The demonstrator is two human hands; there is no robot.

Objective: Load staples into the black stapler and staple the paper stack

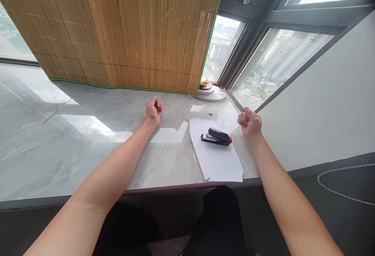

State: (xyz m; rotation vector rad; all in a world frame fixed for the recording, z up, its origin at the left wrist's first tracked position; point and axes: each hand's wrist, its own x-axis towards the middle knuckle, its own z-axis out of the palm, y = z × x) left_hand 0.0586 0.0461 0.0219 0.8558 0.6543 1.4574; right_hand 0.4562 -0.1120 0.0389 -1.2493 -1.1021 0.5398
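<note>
The left hand (154,109) and the right hand (250,124) are flanking the paper (221,166), each grip forming a fist, apparently around nothing. Between them, the black, wedge-shaped stapler (219,135) is lying on that smooth white paper (its weight probably keeping it in place), whose near corners are curling, while the polished grey desk (164,164) is mirroring light.

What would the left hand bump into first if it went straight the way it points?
Probably the bamboo blind, low down: the left hand points toward it across the grey ledge, though how far back it hangs is unclear.
</note>
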